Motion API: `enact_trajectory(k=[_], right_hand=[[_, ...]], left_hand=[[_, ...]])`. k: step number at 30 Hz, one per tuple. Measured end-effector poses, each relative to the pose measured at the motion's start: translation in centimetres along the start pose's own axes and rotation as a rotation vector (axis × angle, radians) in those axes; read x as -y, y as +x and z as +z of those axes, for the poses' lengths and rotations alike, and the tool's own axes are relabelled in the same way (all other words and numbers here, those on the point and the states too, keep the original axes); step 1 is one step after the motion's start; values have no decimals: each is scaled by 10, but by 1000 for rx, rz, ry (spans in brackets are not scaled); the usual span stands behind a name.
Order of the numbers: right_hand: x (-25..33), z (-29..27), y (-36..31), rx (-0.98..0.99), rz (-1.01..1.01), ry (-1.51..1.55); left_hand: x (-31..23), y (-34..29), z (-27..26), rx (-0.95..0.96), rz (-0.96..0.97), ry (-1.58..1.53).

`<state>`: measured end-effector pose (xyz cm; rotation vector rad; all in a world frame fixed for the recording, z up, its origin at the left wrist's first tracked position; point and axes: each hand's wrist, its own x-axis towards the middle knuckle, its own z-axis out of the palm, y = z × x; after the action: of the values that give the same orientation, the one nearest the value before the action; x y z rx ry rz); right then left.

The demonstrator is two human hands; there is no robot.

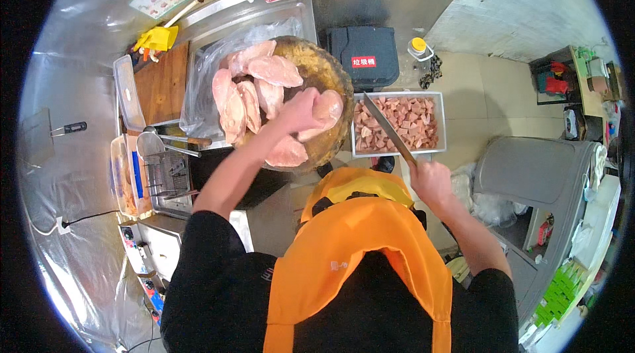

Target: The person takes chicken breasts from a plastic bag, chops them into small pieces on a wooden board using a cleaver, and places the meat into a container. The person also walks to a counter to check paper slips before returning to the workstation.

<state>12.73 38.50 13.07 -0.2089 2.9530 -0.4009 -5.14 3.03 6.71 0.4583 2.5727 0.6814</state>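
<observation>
A round wooden chopping block [317, 65] carries several raw, pale pink chicken breasts [228, 105]. My left hand [301, 112] is closed on one chicken breast [327, 110] at the block's right side; its fingertips are partly hidden. In my right hand [431, 182] is a long knife [390, 129], gripped by the handle. Its blade slants up and left over a white tray [442, 121] beside the block. Diced pink meat [397, 115] fills that tray.
A metal sink [301, 12] lies behind the block, with clear plastic sheeting [198, 88] at its left. Next to it stands a black lidded bin [364, 55]. A yellow-capped jar [419, 47] is farther right. Handled utensils [182, 139] and a wire basket [165, 174] sit at the left.
</observation>
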Motion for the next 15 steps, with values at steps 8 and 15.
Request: enact_trajectory(k=[8,15], right_hand=[[46,57,85,-93,-165,7],[77,14,78,16,-196,-19]], left_hand=[[-3,-33,40,-484,210,107],[7,-40,41,-590,235,26]])
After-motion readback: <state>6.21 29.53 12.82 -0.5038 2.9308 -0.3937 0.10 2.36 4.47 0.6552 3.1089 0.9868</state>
